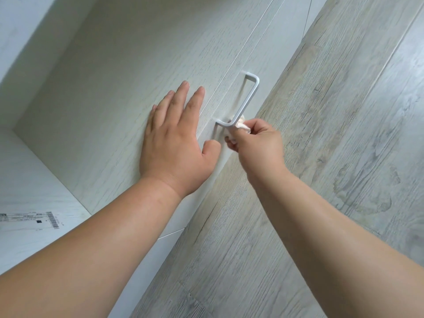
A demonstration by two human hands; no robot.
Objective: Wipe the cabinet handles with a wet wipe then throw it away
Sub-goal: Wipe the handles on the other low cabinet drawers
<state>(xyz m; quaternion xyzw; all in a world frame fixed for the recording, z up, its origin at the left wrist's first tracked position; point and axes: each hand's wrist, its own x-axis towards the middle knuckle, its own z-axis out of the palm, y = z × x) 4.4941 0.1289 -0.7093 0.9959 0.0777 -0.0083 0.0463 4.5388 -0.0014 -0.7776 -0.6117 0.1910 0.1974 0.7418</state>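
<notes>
At about nine o'clock from the frame's middle, a person's left hand (174, 143) is lying flat on the pale cabinet door (103, 88), its fingers (181, 95) straight, spread wide and holding nothing. Just at its three o'clock, the right hand (259, 143) is pinching a crumpled white wet wipe (239, 126) in curled fingers, pressing it around the lower end of the white bar handle (249, 97). Wiping seems to be under way on this handle; binning the wipe is not yet done, and no bin is showing.
</notes>
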